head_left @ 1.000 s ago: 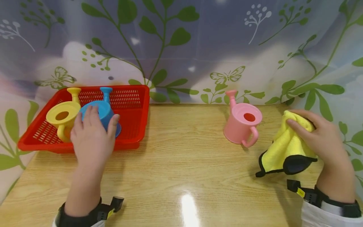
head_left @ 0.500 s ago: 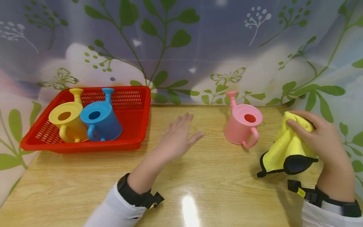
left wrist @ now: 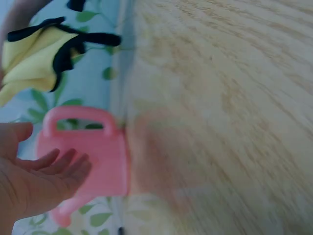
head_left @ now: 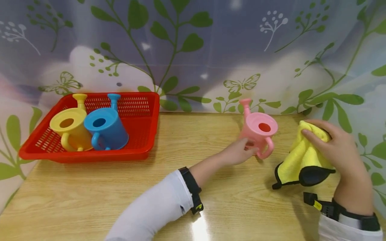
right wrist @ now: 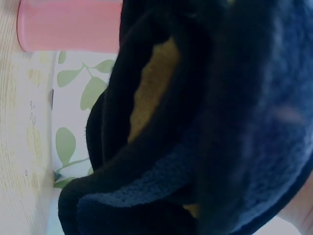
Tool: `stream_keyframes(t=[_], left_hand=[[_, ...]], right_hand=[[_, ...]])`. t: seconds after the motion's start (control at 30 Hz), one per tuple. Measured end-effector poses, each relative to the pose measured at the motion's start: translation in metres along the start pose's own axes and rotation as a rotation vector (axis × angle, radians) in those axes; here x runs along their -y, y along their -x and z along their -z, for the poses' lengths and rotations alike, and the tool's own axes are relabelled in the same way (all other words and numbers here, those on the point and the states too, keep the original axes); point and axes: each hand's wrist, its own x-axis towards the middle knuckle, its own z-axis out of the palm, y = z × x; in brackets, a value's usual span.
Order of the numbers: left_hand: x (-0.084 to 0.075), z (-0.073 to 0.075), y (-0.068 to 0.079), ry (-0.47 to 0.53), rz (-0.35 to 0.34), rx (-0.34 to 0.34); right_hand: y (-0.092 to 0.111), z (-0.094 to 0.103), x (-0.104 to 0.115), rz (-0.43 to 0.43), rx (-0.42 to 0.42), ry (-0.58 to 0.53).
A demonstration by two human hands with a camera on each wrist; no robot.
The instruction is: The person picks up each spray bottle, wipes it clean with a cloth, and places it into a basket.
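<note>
A pink toy watering can (head_left: 252, 131) stands upright on the table, its spout toward the back and its handle toward the front. My left hand (head_left: 236, 152) is at its near left side. In the left wrist view, that hand's fingers (left wrist: 68, 169) are parted and loosely extended over the can's pink wall (left wrist: 107, 171), with the thumb apart. On the right, my right hand (head_left: 342, 145) grips a bunched yellow cloth (head_left: 306, 152) with black edging and a dark underside, held above the table. The cloth's dark folds (right wrist: 146, 191) fill most of the right wrist view.
A red plastic basket (head_left: 144, 147) stands at the back left. Inside it, a yellow watering can (head_left: 81, 134) and a blue watering can (head_left: 114, 134) sit side by side. A patterned curtain (head_left: 187, 80) hangs behind the wooden table (head_left: 169, 187) and along its right side.
My left hand has moved right, from above the blue watering can in the basket to the pink one. My right hand keeps hold of the cloth in nearly the same place.
</note>
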Motion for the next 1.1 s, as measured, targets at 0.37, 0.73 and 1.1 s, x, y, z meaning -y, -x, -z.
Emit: stream_keyframes(t=[0.37,0.73,1.1], left_hand=[[-0.008,-0.026,-0.025,0.016,-0.135,0.059],[-0.014,-0.043,-0.025,0.0,-0.011,-0.034],[-0.009,-0.047,-0.021,-0.058,-0.005,-0.083]], right_hand=[[0.001,-0.002,-0.001,-0.002,-0.006,0.004],[0.0,-0.003,-0.003,-0.004,-0.005,-0.001],[-0.002,-0.003,0.0,-0.006,-0.002,0.03]])
